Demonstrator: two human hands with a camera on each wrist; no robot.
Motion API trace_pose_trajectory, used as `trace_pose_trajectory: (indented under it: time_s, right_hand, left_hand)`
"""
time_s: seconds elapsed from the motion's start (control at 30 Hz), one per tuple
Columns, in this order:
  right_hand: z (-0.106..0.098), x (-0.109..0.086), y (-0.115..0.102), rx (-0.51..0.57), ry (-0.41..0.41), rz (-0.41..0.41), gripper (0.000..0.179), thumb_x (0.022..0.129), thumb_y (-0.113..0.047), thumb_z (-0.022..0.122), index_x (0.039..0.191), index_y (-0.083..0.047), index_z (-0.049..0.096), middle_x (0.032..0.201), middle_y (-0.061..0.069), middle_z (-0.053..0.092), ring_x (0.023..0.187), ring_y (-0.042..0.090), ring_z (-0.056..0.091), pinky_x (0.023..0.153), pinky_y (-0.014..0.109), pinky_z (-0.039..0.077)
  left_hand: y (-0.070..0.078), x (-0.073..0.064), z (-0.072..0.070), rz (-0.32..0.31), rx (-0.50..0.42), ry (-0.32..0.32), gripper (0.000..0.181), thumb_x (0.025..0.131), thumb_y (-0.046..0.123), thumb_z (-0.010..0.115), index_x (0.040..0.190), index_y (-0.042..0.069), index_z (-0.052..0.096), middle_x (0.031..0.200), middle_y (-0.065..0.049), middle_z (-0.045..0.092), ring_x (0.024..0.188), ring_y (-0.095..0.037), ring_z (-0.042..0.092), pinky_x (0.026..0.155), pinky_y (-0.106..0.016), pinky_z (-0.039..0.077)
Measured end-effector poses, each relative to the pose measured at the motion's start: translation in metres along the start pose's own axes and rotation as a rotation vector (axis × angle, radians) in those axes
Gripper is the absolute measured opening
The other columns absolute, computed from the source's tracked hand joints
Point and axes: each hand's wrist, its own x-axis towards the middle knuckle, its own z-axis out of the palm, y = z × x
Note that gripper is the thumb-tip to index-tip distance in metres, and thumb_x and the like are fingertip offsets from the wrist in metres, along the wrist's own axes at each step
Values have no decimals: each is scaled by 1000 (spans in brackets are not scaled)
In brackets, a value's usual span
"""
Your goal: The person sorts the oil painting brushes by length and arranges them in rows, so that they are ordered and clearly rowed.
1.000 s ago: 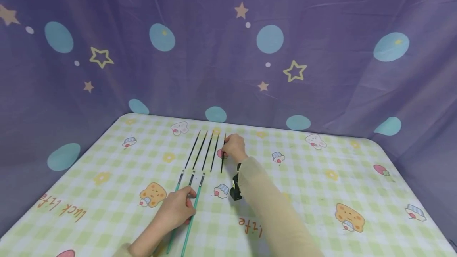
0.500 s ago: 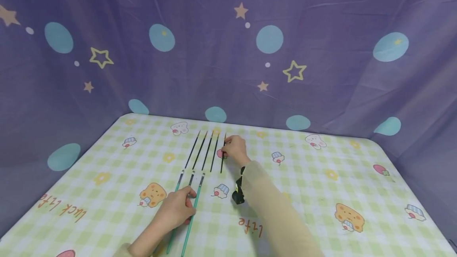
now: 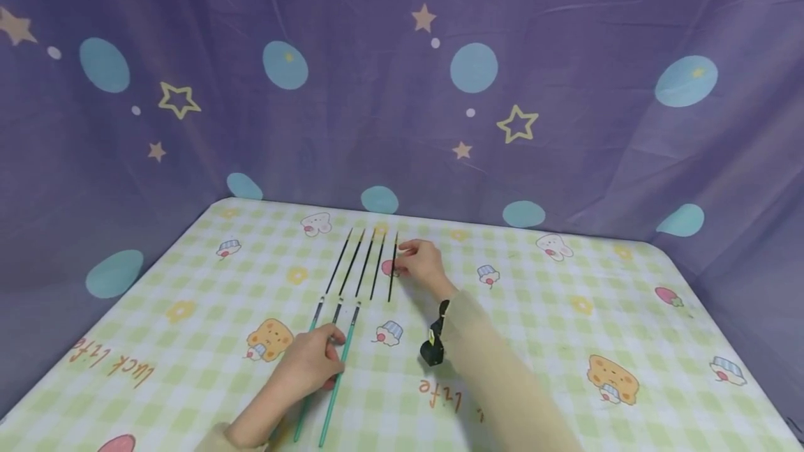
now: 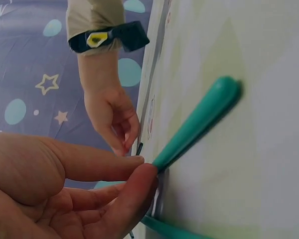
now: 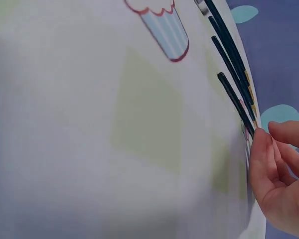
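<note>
My left hand (image 3: pixel 309 363) pinches the rightmost teal-handled paintbrush (image 3: pixel 333 403) between thumb and finger. In the left wrist view, the handle's rounded end (image 4: pixel 202 122) sticks out past the fingertips. Two more teal paintbrushes lie to its left, partly covered by the hand. Farther back, several thin black paintbrushes (image 3: pixel 365 267) lie side by side, tips pointing away. At the rightmost black paintbrush (image 3: pixel 391 284) is my right hand (image 3: pixel 423 265), its thumb and forefinger slightly parted beside the handle. The right wrist view shows that brush passing behind the fingertips (image 5: pixel 259 137).
A green-and-white checked cloth (image 3: pixel 534 326) with printed cupcakes and bears covers the table. Behind the table's far edge hangs a purple curtain (image 3: pixel 377 138) with stars and blue ovals. A black wrist camera (image 3: pixel 432 351) is strapped to the right wrist.
My right hand has drawn slightly right and back from the rightmost black paintbrush, and its fingers have parted, uncovering more of the brush. The left hand has stayed in place.
</note>
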Motion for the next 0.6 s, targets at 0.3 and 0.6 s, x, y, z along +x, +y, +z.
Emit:
trace_pose_trajectory:
  time_s: [0.3,0.6]
  right_hand:
    - [-20,-14,9,45,-20,-2,30,76,2,62,107,5,62,82,11,62,62,16,62,60,27,55]
    - [-42,-33,16,96,-54,37,33,80,1,60,113,7,58,80,10,59,64,17,61,62,30,55]
  left_hand:
    - [2,6,-9,39,-11,23,29,76,3,63,104,2,59,60,0,55,45,-13,53,48,-26,39]
    - [10,22,-22,102,-73,0,25,82,8,62,107,4,60,66,-2,55,49,-17,54,47,-27,40]
